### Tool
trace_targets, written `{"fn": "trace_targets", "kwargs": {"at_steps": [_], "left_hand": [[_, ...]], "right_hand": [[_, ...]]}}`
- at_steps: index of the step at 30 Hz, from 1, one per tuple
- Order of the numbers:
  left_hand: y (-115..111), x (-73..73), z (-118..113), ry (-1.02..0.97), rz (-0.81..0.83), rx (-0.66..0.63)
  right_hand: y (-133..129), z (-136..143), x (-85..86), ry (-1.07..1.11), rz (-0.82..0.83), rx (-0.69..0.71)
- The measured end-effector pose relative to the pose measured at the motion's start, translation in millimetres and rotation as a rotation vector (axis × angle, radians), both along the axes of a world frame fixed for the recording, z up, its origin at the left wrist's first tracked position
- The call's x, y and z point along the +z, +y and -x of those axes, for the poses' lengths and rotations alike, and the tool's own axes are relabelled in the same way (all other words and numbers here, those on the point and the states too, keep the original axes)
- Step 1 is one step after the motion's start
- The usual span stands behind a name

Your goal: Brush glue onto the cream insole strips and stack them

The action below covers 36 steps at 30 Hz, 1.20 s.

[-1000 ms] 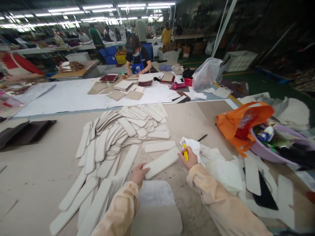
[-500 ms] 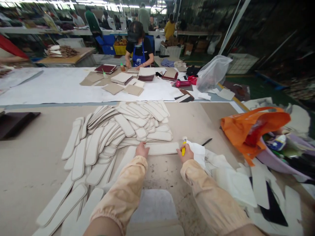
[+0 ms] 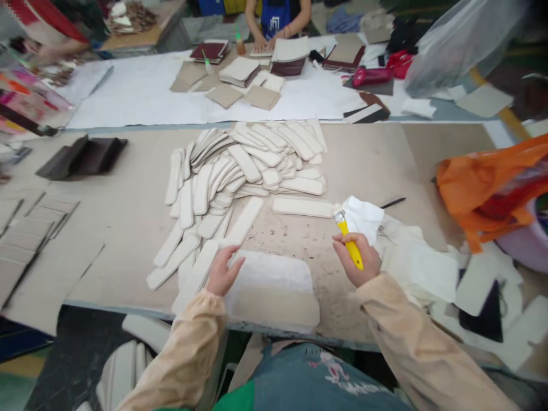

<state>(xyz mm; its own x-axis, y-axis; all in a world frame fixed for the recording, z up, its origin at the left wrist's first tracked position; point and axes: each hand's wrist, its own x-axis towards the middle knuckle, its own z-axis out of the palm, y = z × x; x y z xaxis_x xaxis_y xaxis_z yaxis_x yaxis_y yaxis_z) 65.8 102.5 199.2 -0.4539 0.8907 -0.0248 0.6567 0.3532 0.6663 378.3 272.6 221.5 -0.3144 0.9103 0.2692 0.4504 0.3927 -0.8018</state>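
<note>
A worktable point(image 3: 128, 222) as seen from the worker's head. The left hand point(image 3: 225, 271) is released, its thumb and fingers parted with nothing between them; it lies at the left edge of a pale panel point(image 3: 274, 285), beside the near strips, and whether it touches either cannot be told. The right hand point(image 3: 359, 260) grasps a yellow tool point(image 3: 351, 245) by the handle, the metallic head pointing away from the worker. This head lies at the right end of a single strip point(image 3: 302, 207), just beside a white cloth point(image 3: 363, 217); contact with the strip is not clear. The single strip lies flat, just in front of a loose pile point(image 3: 244, 165) of similar strips, which spreads leftward and toward the worker. Right of the cloth lies a thin dark object point(image 3: 393, 202); farther right, an orange bag point(image 3: 492, 188) lies against a lilac basin point(image 3: 526, 240). A dark folded piece point(image 3: 83, 157) lies at left. Beyond, a co-worker in a blue apron point(image 3: 274, 20) rests both hands on a second table point(image 3: 141, 94), near stacked squares point(image 3: 240, 71).
</note>
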Motion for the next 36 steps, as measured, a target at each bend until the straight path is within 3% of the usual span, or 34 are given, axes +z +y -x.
{"fn": "trace_targets", "kwargs": {"at_steps": [4,6,8,13,21,28,36], "left_hand": [[-109,0.4,-19,0.067,0.172,-0.074],[-141,-2.6,-34,0.081,0.223,-0.109],[-157,-5.7,-47,0.092,0.257,-0.115],[-151,-16.7,-55,0.119,0.256,-0.149],[-126,-40.6,-30,0.035,0.228,-0.367],[-124,-53.7,-18,-0.093,0.194,-0.421],[-117,-54.0,-10,-0.118,0.158,-0.466]], "right_hand": [[-60,-22,-1.8,0.013,0.087,0.226],[-85,-31,-5.7,-0.013,0.176,0.322],[-105,-36,-6.2,-0.037,0.253,0.380],[-137,-42,3.6,0.026,0.440,0.412],[-168,-28,-4.2,0.106,0.631,0.389],[-194,8,0.5,0.094,0.652,0.391],[-210,56,-7.2,0.008,0.612,0.462]]}}
